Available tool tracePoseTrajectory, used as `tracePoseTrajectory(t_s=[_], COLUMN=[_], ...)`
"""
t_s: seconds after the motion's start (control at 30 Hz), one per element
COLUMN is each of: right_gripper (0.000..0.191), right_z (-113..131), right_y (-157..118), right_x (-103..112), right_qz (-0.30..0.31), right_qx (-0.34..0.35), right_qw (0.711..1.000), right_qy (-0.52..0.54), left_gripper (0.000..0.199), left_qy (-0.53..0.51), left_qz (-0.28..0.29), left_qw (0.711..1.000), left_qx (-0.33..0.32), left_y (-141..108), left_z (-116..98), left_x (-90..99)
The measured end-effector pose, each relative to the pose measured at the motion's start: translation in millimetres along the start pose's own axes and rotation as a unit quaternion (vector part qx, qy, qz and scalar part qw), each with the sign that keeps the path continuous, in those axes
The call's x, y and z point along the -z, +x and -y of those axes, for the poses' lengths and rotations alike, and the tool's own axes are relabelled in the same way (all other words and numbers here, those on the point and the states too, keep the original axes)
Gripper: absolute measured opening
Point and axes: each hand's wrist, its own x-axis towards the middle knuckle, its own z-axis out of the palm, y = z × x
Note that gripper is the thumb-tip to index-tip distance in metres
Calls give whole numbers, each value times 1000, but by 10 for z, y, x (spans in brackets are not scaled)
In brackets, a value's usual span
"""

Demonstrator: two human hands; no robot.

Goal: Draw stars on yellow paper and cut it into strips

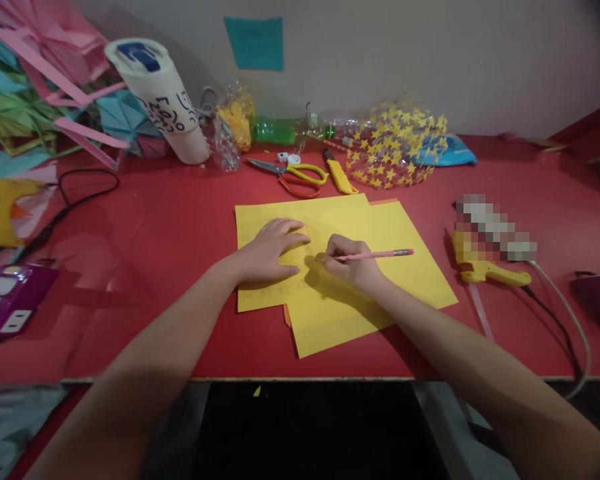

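Yellow paper sheets [340, 320] lie overlapped on the red table, with a bit of orange paper [287, 315] showing beneath. Faint pencilled star outlines run across the left sheet. My left hand [270, 253] rests flat on that sheet, fingers spread. In my right hand [353, 263] a pink pencil [380, 255] is gripped, its eraser end pointing right. The pencil's tip is at the paper near a small brownish piece [320, 257], whose kind I cannot make out; it sits by the fingertips, just right of my left hand.
Behind the paper lie scissors [295, 175], a yellow cutter [340, 175] and a dome covered in yellow stars [400, 143]. A white tumbler [163, 100] stands back left. Glue guns [495, 272] with cords lie at both sides, a purple power strip [17, 300] at left.
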Motion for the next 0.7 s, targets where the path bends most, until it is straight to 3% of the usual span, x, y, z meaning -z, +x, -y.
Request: tracePoseTrajectory(t_s=[0.17,0.7], right_gripper=[14,11], right_z=[25,19], right_y=[-22,-51], right_x=[4,9], right_qz=[20,87], right_qx=[-12,47], right_qw=[1000,995], right_qy=[-1,22], left_gripper=[54,54], left_qy=[0,5], left_qz=[-5,-7], left_qw=[1000,1000], left_qx=[-5,-5], left_y=[5,4], left_z=[11,12], left_x=[-8,-9])
